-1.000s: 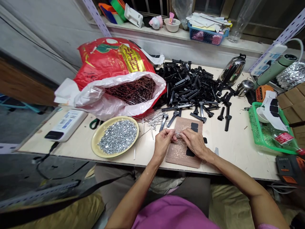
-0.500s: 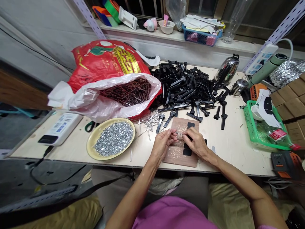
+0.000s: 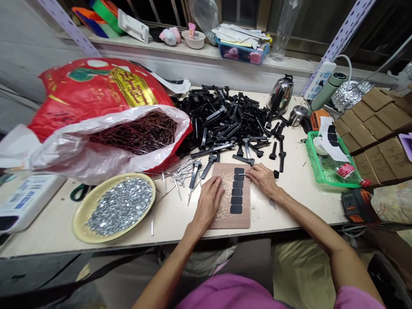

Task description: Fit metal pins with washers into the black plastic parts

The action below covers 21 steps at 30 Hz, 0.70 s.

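Observation:
A wooden board [image 3: 228,219] lies at the table's front edge, speckled with pale flecks. Down its right half runs a column of black rounded pads [image 3: 237,192]. Over the upper pads, my right hand [image 3: 263,180] pinches a thin metal rod [image 3: 242,174] between thumb and fingertips, its tip pointing left. My left hand [image 3: 209,199] rests along the board's left side with fingers stretched out and nothing visible in it. Several black T-shaped pieces [image 3: 195,175] and loose silvery rods [image 3: 176,189] lie beyond and to the left of this hand.
A yellow bowl [image 3: 77,223] of small metal parts stands left. Behind it a red bag [image 3: 96,86] spills open with dark rods. Black T-shaped pieces [image 3: 225,116] are heaped at the back. To the right are a green basket [image 3: 313,171], a metal kettle [image 3: 280,94] and cartons [image 3: 380,124].
The hands have parted: my left hand has let go of the thin rod and come down on the board. My right hand keeps the rod over the pads. The view has swung right.

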Tool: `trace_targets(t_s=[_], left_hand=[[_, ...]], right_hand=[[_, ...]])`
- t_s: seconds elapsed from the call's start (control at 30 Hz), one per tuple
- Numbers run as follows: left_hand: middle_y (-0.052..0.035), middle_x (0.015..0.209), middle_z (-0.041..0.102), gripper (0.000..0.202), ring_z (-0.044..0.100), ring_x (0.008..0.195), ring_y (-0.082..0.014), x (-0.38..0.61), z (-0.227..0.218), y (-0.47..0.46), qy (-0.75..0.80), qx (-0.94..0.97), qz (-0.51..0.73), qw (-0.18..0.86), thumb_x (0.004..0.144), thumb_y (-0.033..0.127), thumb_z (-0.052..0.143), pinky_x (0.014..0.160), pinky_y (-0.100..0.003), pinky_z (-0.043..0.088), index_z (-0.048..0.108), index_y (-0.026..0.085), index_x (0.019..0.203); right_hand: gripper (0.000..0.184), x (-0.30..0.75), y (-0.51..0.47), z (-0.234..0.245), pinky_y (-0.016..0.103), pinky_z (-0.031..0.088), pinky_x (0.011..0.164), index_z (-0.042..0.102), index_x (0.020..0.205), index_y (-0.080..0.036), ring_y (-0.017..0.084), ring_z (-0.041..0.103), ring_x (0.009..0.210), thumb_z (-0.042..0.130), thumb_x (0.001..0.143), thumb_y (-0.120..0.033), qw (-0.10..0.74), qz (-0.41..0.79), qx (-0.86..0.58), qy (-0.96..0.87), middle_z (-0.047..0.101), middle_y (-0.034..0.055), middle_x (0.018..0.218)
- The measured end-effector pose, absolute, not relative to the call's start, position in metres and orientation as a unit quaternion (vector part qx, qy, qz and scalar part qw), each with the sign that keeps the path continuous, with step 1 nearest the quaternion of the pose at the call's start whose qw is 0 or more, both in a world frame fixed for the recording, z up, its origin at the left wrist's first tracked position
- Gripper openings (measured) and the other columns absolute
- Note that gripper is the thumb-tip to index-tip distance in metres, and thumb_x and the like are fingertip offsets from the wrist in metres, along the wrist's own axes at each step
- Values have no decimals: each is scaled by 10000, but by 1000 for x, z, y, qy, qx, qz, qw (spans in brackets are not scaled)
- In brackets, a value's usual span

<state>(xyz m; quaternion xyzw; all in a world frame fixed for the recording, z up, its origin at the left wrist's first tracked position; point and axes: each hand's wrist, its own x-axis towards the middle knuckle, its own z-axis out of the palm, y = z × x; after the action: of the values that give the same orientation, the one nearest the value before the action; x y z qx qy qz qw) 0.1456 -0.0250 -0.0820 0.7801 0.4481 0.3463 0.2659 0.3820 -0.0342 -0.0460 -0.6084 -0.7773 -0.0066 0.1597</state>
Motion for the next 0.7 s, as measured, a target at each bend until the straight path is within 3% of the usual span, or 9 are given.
trace_targets(t_s=[0.33,0.57,0.7], left_hand=[[-154,1268,576,419,535,1191,-267,142,-95,-25,439,806,334,214,919,302,420,1003,-478,446,477,200,1322],[-137,1221,604,343,569,1144,-245,149,-86,-33,450,788,360,217,913,288,441,968,-432,476,567,203,1220],[-96,1082,650,277,609,1020,-213,116,-64,-25,494,760,397,148,915,265,439,894,-383,501,630,221,1110]], right_hand=[[371,375,-57,-55,261,400,590,673,908,-184,137,524,697,312,992,-162,124,-36,-382,-915,639,34,737],[319,368,-55,-42,249,484,624,652,935,-204,142,607,742,344,987,-269,265,26,-535,-802,637,55,848],[270,369,-45,-29,291,518,615,639,992,-215,175,621,721,383,955,-292,318,58,-587,-743,604,66,857]])
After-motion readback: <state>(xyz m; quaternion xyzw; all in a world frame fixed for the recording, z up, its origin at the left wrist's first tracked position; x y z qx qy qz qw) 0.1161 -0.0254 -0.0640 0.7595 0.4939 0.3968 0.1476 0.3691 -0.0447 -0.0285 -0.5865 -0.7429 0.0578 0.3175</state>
